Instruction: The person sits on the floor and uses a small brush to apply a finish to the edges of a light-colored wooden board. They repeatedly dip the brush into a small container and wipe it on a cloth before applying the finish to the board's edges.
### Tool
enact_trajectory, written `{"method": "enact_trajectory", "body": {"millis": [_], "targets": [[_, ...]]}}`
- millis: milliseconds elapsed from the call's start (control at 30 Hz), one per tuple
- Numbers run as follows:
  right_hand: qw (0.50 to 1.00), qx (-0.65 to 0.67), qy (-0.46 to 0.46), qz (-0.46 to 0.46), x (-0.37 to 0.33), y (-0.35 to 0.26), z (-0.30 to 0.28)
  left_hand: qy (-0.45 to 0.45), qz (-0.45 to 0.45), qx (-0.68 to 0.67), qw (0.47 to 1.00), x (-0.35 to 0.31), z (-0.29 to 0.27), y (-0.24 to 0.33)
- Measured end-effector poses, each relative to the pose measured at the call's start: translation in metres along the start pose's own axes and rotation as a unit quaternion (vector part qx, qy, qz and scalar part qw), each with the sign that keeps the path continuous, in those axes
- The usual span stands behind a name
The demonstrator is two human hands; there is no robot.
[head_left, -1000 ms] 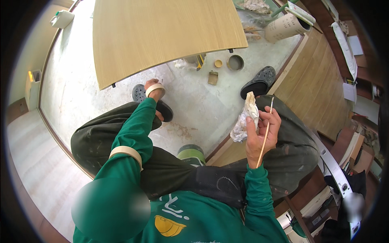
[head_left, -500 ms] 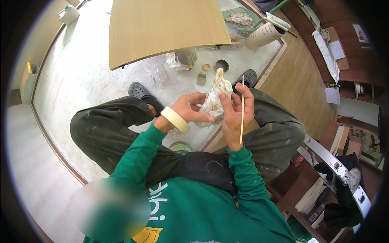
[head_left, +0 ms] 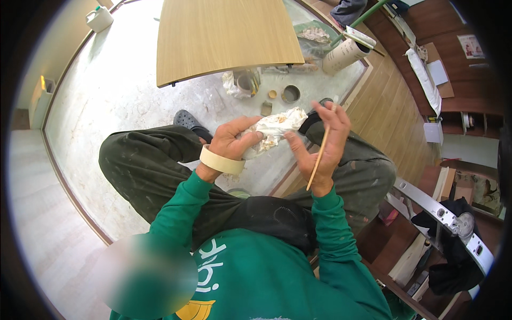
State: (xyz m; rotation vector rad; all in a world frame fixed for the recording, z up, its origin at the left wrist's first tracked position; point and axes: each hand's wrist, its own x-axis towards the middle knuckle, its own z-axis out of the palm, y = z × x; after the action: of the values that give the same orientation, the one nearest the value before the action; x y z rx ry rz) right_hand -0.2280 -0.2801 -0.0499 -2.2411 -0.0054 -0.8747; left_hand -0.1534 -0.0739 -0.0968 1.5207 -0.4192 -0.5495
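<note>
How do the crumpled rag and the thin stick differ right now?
The rag is white with brownish stains; the stick is mostly tan. The rag is bulky and creased, the stick slim and straight. The left hand grips the rag, while the right hand holds the stick. Both are held above the floor.

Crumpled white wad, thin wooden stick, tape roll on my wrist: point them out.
Crumpled white wad (head_left: 281, 124): head view, its middle.
Thin wooden stick (head_left: 319, 152): head view, mid-shaft.
Tape roll (head_left: 222, 161): head view, its outer band.
</note>
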Motion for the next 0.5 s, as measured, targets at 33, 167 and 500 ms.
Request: {"method": "enact_trajectory", "body": {"millis": [33,167,500], "targets": [[0.997,-0.038,-0.049,-0.037,0.01,-0.012,-0.005,-0.014,0.004,-0.007,1.0,0.003,-0.003,0.002],[0.985,0.11,-0.127,0.041,0.004,-0.005,0.001,-0.037,0.063,0.016,0.997,0.008,-0.011,0.016],[0.977,0.158,-0.095,0.107,-0.009,-0.008,0.023,-0.047,0.019,0.045,0.998,0.008,-0.012,0.005]]}}
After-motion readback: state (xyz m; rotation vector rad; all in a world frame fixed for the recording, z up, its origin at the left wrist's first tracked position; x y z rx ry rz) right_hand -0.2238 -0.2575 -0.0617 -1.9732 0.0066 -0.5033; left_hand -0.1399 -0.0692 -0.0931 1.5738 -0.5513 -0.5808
